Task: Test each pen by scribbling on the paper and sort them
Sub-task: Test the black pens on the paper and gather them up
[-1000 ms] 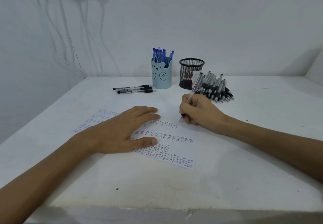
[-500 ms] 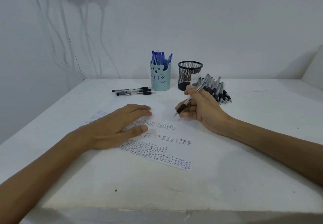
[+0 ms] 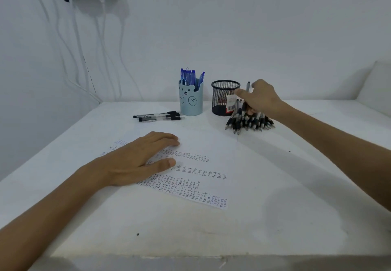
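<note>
The fingers (image 3: 240, 93) of the right hand (image 3: 260, 99) are curling round a slim pen with a grey end (image 3: 248, 85). Only that end is showing, poking up above the knuckles, while the thumb is tucking in underneath. How firmly the pen is being gripped cannot be told, because the hand is hiding the barrel. The hand is hovering just over a heaped pile of clear pens with black grips (image 3: 249, 121), whose tips are fanning out toward the camera. Its index finger is reaching toward the rim of the round black wire-mesh cup (image 3: 222, 99), which is carrying a white barcode label and standing just beside the pile.

The fingers (image 3: 167, 138) of the left hand (image 3: 137, 160) are lying straight and together, with the thumb spread. The palm is pressing flat on the white sheet of paper (image 3: 211, 184) and gripping nothing. Rows of small dark scribbles are running across the sheet, from under the hand to its right edge.

Farther back, a pale blue cup with a bear face (image 3: 191, 101) is holding a bunch of blue-capped pens (image 3: 190, 77) upright, left of the mesh cup. A few black-gripped pens (image 3: 158, 116) are lying side by side on the white table (image 3: 285, 207), just left of the bear cup. White cables (image 3: 101, 37) are hanging down the wall in the corner.
</note>
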